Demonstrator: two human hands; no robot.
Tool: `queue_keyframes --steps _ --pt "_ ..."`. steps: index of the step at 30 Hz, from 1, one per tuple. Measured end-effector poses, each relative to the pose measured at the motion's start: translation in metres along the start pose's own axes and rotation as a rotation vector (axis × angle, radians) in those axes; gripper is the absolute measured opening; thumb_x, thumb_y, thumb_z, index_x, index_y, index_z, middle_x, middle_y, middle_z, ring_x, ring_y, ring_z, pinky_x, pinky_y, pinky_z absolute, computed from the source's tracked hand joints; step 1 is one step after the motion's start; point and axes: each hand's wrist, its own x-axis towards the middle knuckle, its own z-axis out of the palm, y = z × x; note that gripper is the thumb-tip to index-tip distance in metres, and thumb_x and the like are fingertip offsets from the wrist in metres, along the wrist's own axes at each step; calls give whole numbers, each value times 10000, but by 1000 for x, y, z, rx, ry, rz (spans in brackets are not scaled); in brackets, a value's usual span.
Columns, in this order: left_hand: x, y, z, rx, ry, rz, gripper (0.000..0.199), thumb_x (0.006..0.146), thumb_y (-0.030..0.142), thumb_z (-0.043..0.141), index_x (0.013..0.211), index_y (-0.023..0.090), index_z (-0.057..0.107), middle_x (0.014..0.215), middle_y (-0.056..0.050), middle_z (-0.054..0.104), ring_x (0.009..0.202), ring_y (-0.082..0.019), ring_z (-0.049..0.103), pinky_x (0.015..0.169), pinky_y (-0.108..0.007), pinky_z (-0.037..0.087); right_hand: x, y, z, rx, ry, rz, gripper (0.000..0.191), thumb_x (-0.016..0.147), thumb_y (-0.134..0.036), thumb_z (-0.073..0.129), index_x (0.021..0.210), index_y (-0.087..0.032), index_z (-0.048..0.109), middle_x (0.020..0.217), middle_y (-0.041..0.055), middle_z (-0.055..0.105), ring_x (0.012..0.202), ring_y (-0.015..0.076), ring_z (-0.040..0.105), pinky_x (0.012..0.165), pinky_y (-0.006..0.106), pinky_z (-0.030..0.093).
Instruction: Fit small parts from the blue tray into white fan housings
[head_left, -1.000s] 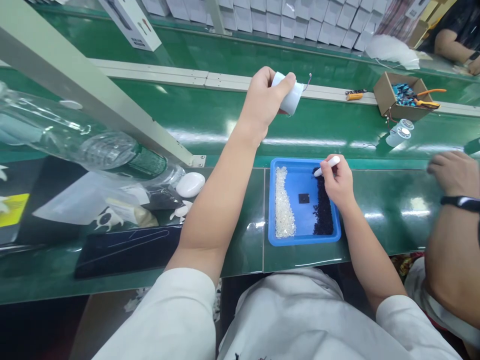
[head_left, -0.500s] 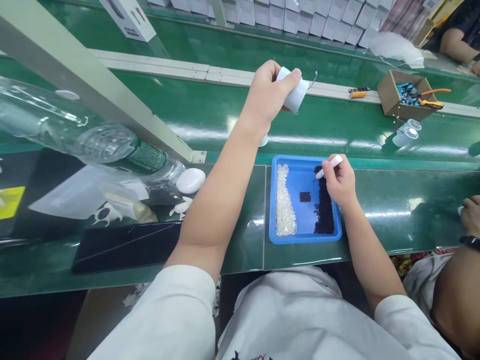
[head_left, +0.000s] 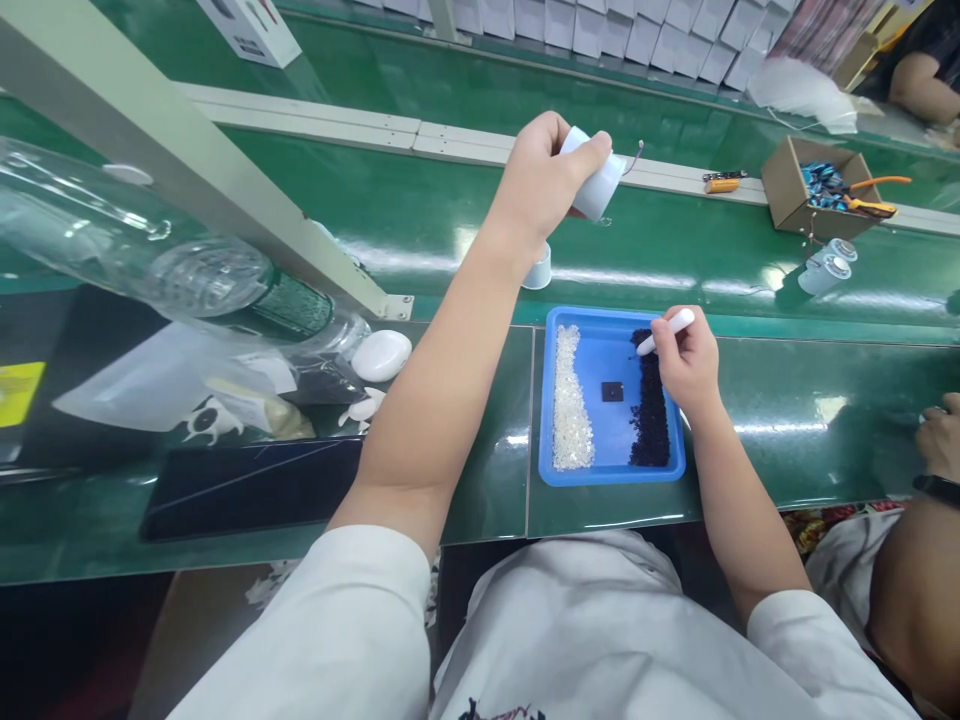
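My left hand (head_left: 551, 170) is closed around a pale, short cylindrical housing (head_left: 598, 190), held tilted above the green bench. A thin wire pokes out of the housing's right end. In my right hand (head_left: 688, 358) is a white pen-shaped tool (head_left: 667, 331), pinched between thumb and fingers. Its tip is at the upper end of a strip of small black pieces (head_left: 649, 420) in a blue tray (head_left: 611, 478). Small clear-white pieces (head_left: 571, 420) lie along the tray's left side, and a small black square (head_left: 612, 392) sits in its middle.
Another pale cylinder (head_left: 538, 270) stands behind my left forearm. Two more (head_left: 826, 268) stand at right, near a cardboard box (head_left: 786, 190) with orange-handled pliers. A grey post (head_left: 225, 190) and plastic bottle (head_left: 202, 270) are at left. A co-worker's hand (head_left: 941, 440) is at far right.
The view has shifted slightly, and more of the pale cylinder behind my left forearm shows. Both hands keep their holds, nearly in the same places.
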Motion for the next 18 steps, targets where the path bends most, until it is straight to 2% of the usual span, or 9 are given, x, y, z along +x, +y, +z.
queue_keyframes --steps 4,6,9,15,18 --pt "-1 2 0 120 -18 100 345 894 206 579 663 203 324 734 10 430 832 -133 589 718 -274 458 0 0 2 1 -14 -13 216 913 -384 543 771 -235 475 623 -51 469 539 102 440 566 276 409" --pt "-2 2 1 130 -27 89 347 914 191 552 665 196 310 737 13 407 894 -140 589 794 -298 458 0 -1 2 -5 -35 -24 211 913 -374 544 770 -236 473 629 -50 478 540 103 438 567 276 410" --pt "-2 2 1 93 -19 72 372 883 204 622 657 198 326 736 7 416 951 -175 569 843 -333 464 -1 -2 1 -22 -57 -32 209 908 -372 554 770 -236 474 650 -43 501 560 107 456 586 281 421" --pt "-1 -3 1 95 -30 137 370 863 215 624 629 219 337 712 -3 428 711 -126 476 641 -279 416 -2 1 2 20 -27 -10 210 919 -414 541 811 -237 502 653 -41 505 568 108 483 587 279 428" --pt "0 -3 1 114 -30 130 358 862 211 598 618 222 336 712 -5 435 680 -121 483 597 -278 402 -3 1 3 34 -42 -10 215 920 -420 542 815 -236 509 657 -40 509 560 106 483 573 275 421"
